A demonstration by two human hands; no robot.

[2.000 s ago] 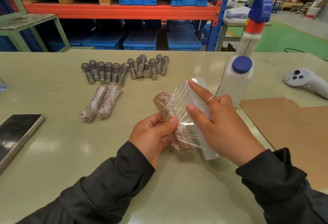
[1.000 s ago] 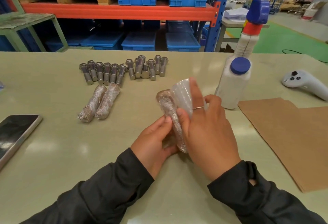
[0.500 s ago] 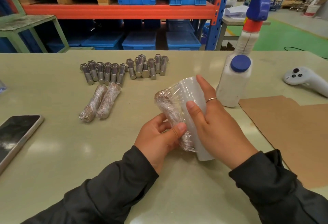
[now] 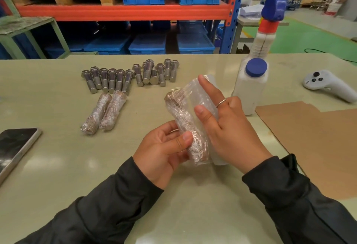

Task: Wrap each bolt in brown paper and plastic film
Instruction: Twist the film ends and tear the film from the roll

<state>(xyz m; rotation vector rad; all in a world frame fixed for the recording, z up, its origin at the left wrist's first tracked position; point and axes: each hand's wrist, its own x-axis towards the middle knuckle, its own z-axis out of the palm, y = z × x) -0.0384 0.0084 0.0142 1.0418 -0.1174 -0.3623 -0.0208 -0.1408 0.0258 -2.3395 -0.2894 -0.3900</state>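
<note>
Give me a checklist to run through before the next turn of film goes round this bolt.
1. Left hand grips the wrapped bolt at its lower end: ok.
2. Right hand holds the film roll beside the bolt: ok.
3. Film runs from roll to bolt unbroken: ok.
4. Brown paper fully covered at the bottom end: cannot tell.
5. Two finished bolts set apart from the bare bolts: ok.
</note>
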